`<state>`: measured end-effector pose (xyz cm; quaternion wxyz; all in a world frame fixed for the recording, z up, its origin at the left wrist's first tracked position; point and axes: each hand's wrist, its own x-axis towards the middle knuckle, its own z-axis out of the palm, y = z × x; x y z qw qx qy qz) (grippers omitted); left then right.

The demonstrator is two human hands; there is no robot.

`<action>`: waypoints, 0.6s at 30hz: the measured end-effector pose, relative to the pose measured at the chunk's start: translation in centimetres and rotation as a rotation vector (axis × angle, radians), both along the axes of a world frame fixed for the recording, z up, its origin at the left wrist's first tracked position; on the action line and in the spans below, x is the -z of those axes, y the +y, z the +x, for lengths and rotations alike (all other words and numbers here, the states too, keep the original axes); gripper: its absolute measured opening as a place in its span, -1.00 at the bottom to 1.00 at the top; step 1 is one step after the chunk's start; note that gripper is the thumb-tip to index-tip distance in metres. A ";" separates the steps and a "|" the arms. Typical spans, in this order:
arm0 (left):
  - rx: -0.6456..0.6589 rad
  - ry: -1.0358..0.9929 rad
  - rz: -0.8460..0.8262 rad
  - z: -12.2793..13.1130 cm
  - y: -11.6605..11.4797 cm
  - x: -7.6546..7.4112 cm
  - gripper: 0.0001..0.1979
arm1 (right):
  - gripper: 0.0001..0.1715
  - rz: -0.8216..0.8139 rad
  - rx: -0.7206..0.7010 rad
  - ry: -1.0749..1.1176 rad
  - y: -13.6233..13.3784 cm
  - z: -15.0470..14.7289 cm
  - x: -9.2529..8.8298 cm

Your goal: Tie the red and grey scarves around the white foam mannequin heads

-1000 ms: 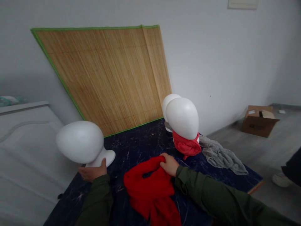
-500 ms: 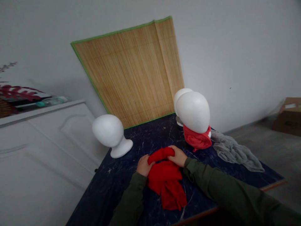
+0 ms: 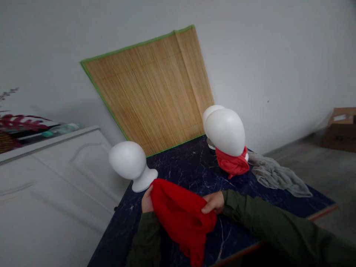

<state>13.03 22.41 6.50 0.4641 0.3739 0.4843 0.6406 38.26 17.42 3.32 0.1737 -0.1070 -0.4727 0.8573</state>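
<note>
Both my hands hold a bright red cloth [image 3: 180, 218] lifted just above the dark marble table [image 3: 191, 170]. My left hand [image 3: 147, 201] grips its left edge, fingers closed. At the cloth's right edge my right hand [image 3: 213, 202] pinches it. A bare white foam head [image 3: 128, 161] stands just beyond my left hand. Further back on the right, another white foam head [image 3: 226, 132] wears a red cloth [image 3: 232, 164] round its neck, with a third white head [image 3: 210, 111] partly hidden behind it.
A grey cloth [image 3: 278, 176] lies crumpled on the table's right side. A bamboo mat [image 3: 155, 89] with green edging leans on the wall. A white cabinet [image 3: 44, 185] stands at the left, a cardboard box [image 3: 342, 128] on the floor at the right.
My left hand let go of the bare foam head and took the red cloth. Both hands have lifted and spread the cloth toward me. The view swung left.
</note>
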 end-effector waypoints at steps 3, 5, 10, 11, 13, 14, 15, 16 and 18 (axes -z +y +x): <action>0.006 -0.240 -0.055 -0.8 -0.1 -0.6 -0.80 | -0.53 -0.006 0.158 0.135 0.1 0.5 -0.3; -0.031 -0.248 -0.007 -1.9 0.0 -0.7 -0.78 | -0.49 -0.044 0.298 0.117 0.3 1.0 -1.0; -0.078 -0.108 0.128 -3.8 0.4 -0.2 -0.60 | -0.18 -0.041 0.490 -0.138 0.7 1.4 -3.4; -0.076 -0.081 0.146 -3.7 0.5 0.0 -0.57 | -0.16 -0.032 0.491 -0.131 0.8 1.2 -3.5; -0.059 0.003 0.221 -2.9 0.8 0.4 -0.52 | -0.18 -0.019 0.503 -0.071 0.9 0.3 -3.2; -0.052 0.065 0.272 -2.4 1.1 0.6 -0.48 | -0.22 -0.015 0.522 -0.048 0.9 -0.2 -2.8; -0.061 0.181 0.311 -2.0 1.5 1.0 -0.45 | -0.28 -0.010 0.555 -0.035 0.9 -0.7 -2.2; -0.087 0.332 0.326 -1.6 2.1 1.4 -0.41 | -0.33 -0.002 0.596 -0.032 0.9 -1.2 -1.7; -0.148 0.648 0.291 -1.1 3.4 2.4 -0.37 | -0.31 0.050 0.652 -0.023 0.7 -2.2 -0.7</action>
